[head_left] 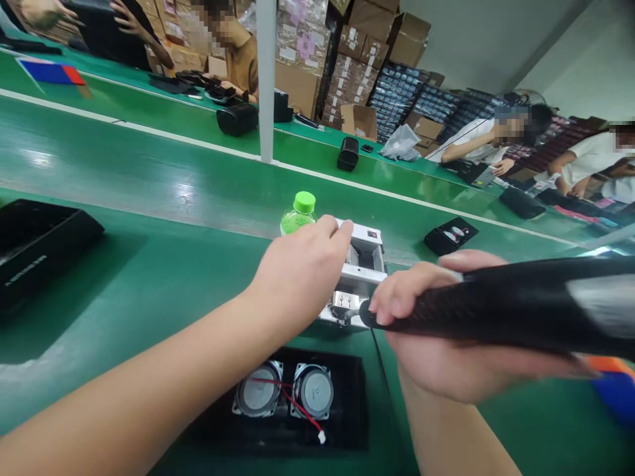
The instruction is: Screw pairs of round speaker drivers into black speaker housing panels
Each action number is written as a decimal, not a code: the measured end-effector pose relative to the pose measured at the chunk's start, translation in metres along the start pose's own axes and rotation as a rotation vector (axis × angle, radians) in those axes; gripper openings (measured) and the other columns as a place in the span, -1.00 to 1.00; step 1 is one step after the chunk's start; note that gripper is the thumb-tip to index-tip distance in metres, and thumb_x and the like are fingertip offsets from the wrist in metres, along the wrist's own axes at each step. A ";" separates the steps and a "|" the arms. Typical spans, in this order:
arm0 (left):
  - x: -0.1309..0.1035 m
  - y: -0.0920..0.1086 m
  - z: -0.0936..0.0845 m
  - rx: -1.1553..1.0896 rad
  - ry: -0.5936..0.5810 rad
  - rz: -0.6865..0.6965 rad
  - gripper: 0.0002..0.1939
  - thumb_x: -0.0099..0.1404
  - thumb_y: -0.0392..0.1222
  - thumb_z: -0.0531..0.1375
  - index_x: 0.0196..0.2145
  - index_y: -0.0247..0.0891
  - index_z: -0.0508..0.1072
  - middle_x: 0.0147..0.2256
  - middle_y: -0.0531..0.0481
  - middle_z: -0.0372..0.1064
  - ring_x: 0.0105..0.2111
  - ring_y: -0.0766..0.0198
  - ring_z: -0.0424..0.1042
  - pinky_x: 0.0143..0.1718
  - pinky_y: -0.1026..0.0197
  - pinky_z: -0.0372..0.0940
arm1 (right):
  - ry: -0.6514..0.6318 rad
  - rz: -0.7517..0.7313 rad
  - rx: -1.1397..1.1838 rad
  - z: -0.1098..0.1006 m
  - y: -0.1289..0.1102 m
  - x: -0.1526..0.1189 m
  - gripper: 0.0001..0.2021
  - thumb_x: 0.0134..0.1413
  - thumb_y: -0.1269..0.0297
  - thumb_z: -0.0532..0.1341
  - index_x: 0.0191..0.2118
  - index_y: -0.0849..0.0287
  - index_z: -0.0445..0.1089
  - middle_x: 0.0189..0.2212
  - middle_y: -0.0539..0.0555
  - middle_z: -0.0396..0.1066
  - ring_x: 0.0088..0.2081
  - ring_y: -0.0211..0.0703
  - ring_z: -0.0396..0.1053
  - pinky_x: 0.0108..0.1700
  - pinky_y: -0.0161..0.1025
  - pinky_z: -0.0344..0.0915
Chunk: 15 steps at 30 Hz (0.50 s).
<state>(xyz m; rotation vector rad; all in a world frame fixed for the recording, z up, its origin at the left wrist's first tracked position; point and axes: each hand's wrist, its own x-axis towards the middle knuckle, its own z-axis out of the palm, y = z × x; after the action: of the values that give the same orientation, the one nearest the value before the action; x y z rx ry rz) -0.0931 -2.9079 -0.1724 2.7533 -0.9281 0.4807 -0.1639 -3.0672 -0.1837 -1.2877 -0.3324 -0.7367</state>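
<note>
My right hand (436, 330) is wrapped round a thick black electric screwdriver (516, 297) with a silver label. Its tip points left, at the lower front of a small silver metal chassis (370, 274) with open compartments and a rocker switch. Fingers curled, my left hand (302, 274) grips that chassis from its left side; the fingertips are partly hidden. Just behind stands a clear bottle with a green cap (304, 202). Nearer me lies a black speaker panel (347, 396) bearing two round speakers (312, 391), with red wires and a white plug across it.
A black housing (44, 244) sits on the green bench at left. A conveyor belt (163, 172) runs behind, carrying a small black unit (450, 235). Across it, several people work among black cases (348, 153). A white post (266, 79) rises there; stacked cartons (347, 79) fill the back.
</note>
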 end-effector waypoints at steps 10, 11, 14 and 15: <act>-0.130 0.000 0.015 -0.472 -0.050 0.147 -0.80 0.52 -0.27 0.15 -0.06 -0.12 0.58 -0.24 0.01 0.57 -0.34 0.16 0.56 -0.36 0.12 0.43 | 0.038 0.125 -0.051 0.015 0.023 -0.002 -0.22 0.12 -0.63 0.08 0.01 0.00 0.40 -0.64 -0.11 0.41 -0.71 -0.15 0.24 -0.63 -0.18 0.29; -0.140 0.004 0.023 -0.463 -0.057 0.159 -0.81 0.48 -0.28 0.18 -0.06 -0.11 0.58 -0.24 0.01 0.57 -0.36 0.15 0.55 -0.38 0.11 0.42 | 0.064 0.128 -0.071 0.016 0.022 -0.003 -0.22 0.12 -0.64 0.09 0.00 0.02 0.39 -0.64 -0.12 0.40 -0.70 -0.15 0.24 -0.62 -0.18 0.29; -0.159 0.014 0.044 -0.406 -0.104 0.142 -0.77 0.38 -0.28 0.28 -0.03 -0.11 0.57 -0.18 -0.02 0.60 -0.32 0.09 0.56 -0.36 0.08 0.47 | 0.081 0.159 -0.087 0.015 0.022 -0.007 -0.22 0.12 -0.63 0.09 -0.01 0.05 0.38 -0.66 -0.12 0.36 -0.72 -0.16 0.24 -0.63 -0.19 0.28; -0.161 0.016 0.049 -0.391 -0.141 0.137 -0.74 0.36 -0.27 0.30 0.00 -0.10 0.57 -0.13 -0.04 0.60 -0.28 0.06 0.58 -0.33 0.07 0.50 | 0.068 0.190 -0.075 0.013 0.022 -0.010 -0.21 0.14 -0.62 0.08 0.02 0.05 0.39 -0.65 -0.12 0.36 -0.71 -0.16 0.25 -0.63 -0.20 0.28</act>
<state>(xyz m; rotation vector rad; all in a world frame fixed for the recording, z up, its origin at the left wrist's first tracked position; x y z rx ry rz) -0.2122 -2.8455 -0.2748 2.4026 -1.1137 0.1077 -0.1541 -3.0498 -0.2024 -1.3415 -0.1258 -0.6346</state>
